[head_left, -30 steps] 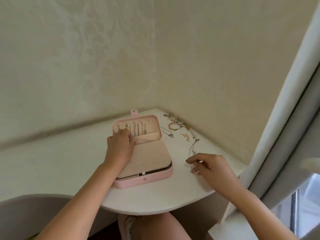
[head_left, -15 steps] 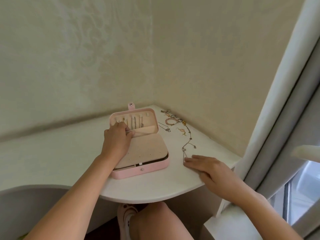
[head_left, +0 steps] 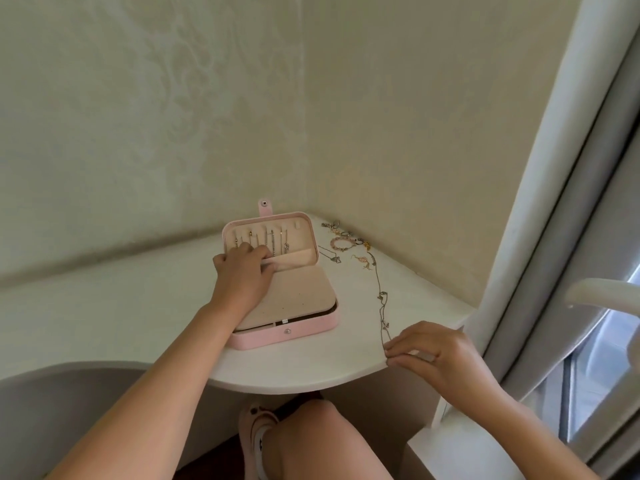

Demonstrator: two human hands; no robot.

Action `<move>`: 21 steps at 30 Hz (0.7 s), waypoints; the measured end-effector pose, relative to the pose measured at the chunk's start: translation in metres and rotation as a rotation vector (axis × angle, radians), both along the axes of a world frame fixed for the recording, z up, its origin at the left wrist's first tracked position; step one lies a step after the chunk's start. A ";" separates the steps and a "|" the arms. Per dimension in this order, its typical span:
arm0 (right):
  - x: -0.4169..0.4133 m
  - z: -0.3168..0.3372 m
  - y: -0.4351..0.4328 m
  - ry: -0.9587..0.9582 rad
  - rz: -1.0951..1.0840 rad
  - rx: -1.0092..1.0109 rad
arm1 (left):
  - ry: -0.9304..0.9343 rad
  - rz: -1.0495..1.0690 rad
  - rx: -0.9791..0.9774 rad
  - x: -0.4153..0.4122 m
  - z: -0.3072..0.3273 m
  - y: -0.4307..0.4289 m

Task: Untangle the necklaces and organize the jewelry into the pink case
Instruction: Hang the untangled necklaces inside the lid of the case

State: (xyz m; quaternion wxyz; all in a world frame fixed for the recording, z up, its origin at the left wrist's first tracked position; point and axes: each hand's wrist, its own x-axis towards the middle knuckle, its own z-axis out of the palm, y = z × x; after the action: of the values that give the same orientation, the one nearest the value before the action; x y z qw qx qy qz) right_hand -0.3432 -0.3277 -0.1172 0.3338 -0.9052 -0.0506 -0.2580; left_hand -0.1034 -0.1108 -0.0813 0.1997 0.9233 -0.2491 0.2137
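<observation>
the fingers point(head_left: 256, 252) of the left hand point(head_left: 242, 275) are curled onto the lower edge of the open lid, thumb tucked under the lip of its pocket, so i read them as pinching that lip. the fingers point(head_left: 405, 363) of the right hand point(head_left: 440, 355) lie almost straight and flat at the front right edge of the worktop point(head_left: 138, 306), tips pressing down on the near end of a chain; they hold nothing.

the pink case point(head_left: 311, 329) sits open on the rounded white worktop, in the corner of two pale walls, its lid upright at the back and a beige padded tray closing the base. several thin chains point(head_left: 272, 242) hang in a row inside the lid.

right of the case the long necklace point(head_left: 382, 299) runs in one thin line from the back wall to the right fingertips. at the far corner lies a small heap of jewelry point(head_left: 334, 226); i cannot tell its pieces apart. near it lie a beaded bracelet point(head_left: 343, 242), a short pendant necklace point(head_left: 334, 258) just beside the lid, and gold earrings point(head_left: 362, 260).
</observation>
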 end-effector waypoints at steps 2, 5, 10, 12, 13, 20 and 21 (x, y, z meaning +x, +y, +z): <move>0.005 0.011 -0.002 0.136 -0.019 0.105 | -0.013 -0.002 -0.009 -0.001 0.001 -0.001; 0.028 0.049 -0.006 0.207 0.024 0.278 | -0.034 -0.016 -0.052 -0.004 0.003 0.000; 0.080 0.140 0.000 0.137 0.068 0.260 | -0.053 -0.042 -0.086 -0.004 0.003 0.002; 0.100 0.175 0.005 0.111 0.080 0.216 | -0.050 -0.038 -0.088 -0.004 0.003 0.001; 0.108 0.191 0.008 0.101 0.083 0.195 | -0.051 -0.034 -0.090 -0.004 0.004 0.001; 0.149 0.260 0.029 0.015 0.167 0.139 | -0.065 -0.029 -0.084 -0.002 0.002 0.000; 0.153 0.266 0.032 0.012 0.176 0.132 | -0.064 -0.031 -0.086 -0.001 0.002 0.000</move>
State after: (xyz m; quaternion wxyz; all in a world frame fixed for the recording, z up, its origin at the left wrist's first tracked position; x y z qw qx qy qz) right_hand -0.1900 -0.2958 0.1484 0.4144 -0.8749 -0.1105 -0.2250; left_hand -0.1046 -0.1106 -0.0797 0.2343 0.9026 -0.2602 0.2505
